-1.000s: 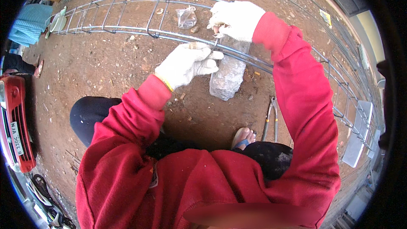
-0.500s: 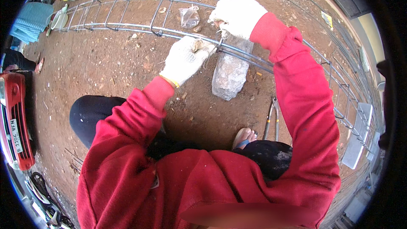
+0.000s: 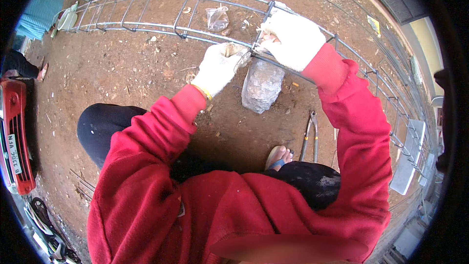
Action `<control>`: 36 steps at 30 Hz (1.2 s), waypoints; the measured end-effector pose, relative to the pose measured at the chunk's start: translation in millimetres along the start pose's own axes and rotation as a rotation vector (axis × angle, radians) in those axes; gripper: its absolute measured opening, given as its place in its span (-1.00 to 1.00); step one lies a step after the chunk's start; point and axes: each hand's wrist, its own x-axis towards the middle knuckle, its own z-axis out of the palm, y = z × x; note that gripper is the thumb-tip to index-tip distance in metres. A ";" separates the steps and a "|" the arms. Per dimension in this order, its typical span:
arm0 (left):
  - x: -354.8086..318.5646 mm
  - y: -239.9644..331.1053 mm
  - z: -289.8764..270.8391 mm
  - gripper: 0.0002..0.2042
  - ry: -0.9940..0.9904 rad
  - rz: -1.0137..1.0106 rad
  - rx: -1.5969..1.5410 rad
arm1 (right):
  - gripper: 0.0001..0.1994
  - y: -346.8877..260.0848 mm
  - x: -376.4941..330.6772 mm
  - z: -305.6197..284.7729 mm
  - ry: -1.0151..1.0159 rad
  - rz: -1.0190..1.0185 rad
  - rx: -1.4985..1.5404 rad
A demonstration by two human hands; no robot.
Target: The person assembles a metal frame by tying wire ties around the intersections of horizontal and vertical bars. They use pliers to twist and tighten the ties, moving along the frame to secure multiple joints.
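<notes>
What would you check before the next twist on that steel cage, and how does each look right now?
1. Both hands gloved: ok, left hand, right hand.
2. Right hand gripping the rebar cage at the joint: ok.
3. Cage propped on the stone: ok.
4. Tie wire seated around the joint: cannot tell, gloves hide it.
5. Pincers within reach on the ground: ok.
6. Bare foot away from the bars: ok.
</notes>
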 end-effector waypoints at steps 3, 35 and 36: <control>4.1 -1.8 -2.6 -0.79 -0.068 -0.007 -0.071 | -0.76 7.9 8.3 6.4 -0.053 0.101 0.062; -6.2 7.2 8.9 -0.85 0.045 -0.016 0.279 | -0.56 12.3 26.4 -16.4 -0.279 0.127 0.362; -7.9 8.1 11.9 -0.85 0.059 -0.034 0.186 | -0.55 11.7 27.4 -17.4 -0.304 0.151 0.314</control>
